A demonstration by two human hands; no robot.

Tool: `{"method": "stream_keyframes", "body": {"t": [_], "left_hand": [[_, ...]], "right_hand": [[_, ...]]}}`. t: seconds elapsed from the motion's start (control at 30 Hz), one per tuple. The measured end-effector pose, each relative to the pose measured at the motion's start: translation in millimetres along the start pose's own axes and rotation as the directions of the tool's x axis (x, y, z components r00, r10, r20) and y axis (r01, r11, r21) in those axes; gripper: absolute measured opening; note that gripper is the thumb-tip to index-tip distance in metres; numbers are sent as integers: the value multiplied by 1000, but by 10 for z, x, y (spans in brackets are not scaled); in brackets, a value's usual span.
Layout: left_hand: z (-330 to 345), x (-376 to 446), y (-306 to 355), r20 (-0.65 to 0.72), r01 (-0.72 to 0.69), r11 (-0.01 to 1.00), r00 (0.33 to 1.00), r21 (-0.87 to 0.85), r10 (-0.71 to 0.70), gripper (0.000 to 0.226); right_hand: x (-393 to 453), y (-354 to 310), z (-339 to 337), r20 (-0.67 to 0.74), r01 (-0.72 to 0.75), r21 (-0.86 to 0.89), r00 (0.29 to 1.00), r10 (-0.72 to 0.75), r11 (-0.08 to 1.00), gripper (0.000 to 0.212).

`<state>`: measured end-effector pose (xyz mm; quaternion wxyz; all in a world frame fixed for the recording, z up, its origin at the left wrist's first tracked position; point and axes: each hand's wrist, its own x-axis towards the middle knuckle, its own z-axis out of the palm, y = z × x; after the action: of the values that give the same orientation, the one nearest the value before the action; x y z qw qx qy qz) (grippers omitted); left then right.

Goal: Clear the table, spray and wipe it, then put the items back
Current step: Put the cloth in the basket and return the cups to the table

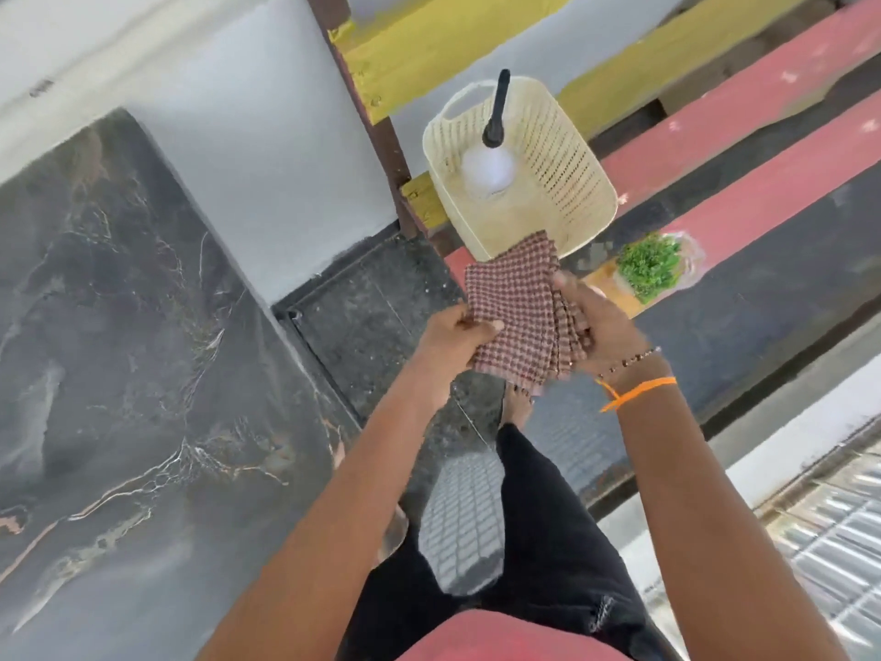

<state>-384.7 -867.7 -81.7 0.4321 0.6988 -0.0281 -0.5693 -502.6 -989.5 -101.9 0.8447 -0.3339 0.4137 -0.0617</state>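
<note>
We hold the cloth (517, 310), a folded red-and-white checked piece, between both hands in front of the body. The left hand (455, 333) pinches the cloth's near left corner, thumb on top and fingers curled beneath. The right hand (603, 329) grips the cloth's right edge, where the folded layers fan out; its fingertips are motion-blurred, so we cannot make out each finger. Just beyond the grip, the far corner of the cloth overlaps the near rim of the basket (586, 183), a cream perforated tub resting on a red ledge (763, 202). Inside the basket stands the sprayer (491, 157), a pale bottle with a black nozzle; its body is washed out and no label can be read. To the right of the grip, near the right hand, a green plant (648, 267) sits on a wooden base (608, 283); its holder is blurred and hard to tell. To the left of the grip, well apart, lies the table (133, 355), a dark marble top with pale veining, cut off at the left and bottom edges. Below the grip we see dark trousers (548, 531) and bare feet on the floor (376, 322). The right wrist carries an orange thread (639, 391) and a bead bracelet (629, 360). No brand, label or writing is legible on any item.
</note>
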Motion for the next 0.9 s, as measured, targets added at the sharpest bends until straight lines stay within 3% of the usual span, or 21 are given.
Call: {"method": "stream_keyframes", "body": {"t": [0.07, 0.13, 0.2, 0.3, 0.37, 0.6, 0.7, 0.73, 0.8, 0.83, 0.9], "left_hand": [[157, 231, 88, -22, 51, 999, 998, 10, -50, 21], [289, 417, 158, -12, 124, 991, 992, -41, -125, 26], [388, 572, 228, -22, 154, 981, 987, -117, -157, 27], [451, 791, 356, -97, 133, 972, 983, -195, -154, 31], [458, 914, 424, -129, 126, 965, 979, -231, -159, 33], [459, 1155, 473, -183, 127, 947, 965, -296, -187, 35], [465, 1228, 490, -203, 101, 940, 964, -327, -174, 32], [472, 1253, 493, -218, 97, 949, 962, -301, -167, 30], [490, 1269, 472, -246, 97, 966, 957, -241, -157, 27], [500, 1267, 454, -253, 96, 972, 956, -217, -151, 24], [523, 1266, 408, -258, 95, 982, 957, -165, -136, 19]], "right_hand": [[184, -203, -156, -7, -27, -300, 1000, 26, 954, 40], [406, -417, -259, -94, -12, -551, 994, -48, 835, 45], [629, -672, -274, -65, 77, -697, 983, -170, 713, 46], [960, -991, -258, 107, 226, -901, 943, -315, 371, 46], [1169, -1169, -204, 215, 279, -946, 921, -325, 166, 46], [1715, -1325, -123, 409, 370, -909, 881, -237, -192, 45], [1844, -1189, -246, 450, 383, -876, 869, -208, -293, 47], [1890, -1116, -319, 444, 374, -861, 883, -151, -345, 48], [1944, -942, -462, 359, 365, -834, 928, 96, -413, 49], [1952, -872, -518, 298, 361, -833, 931, 210, -419, 46], [1962, -764, -602, 250, 331, -881, 932, 261, -338, 41]]}}
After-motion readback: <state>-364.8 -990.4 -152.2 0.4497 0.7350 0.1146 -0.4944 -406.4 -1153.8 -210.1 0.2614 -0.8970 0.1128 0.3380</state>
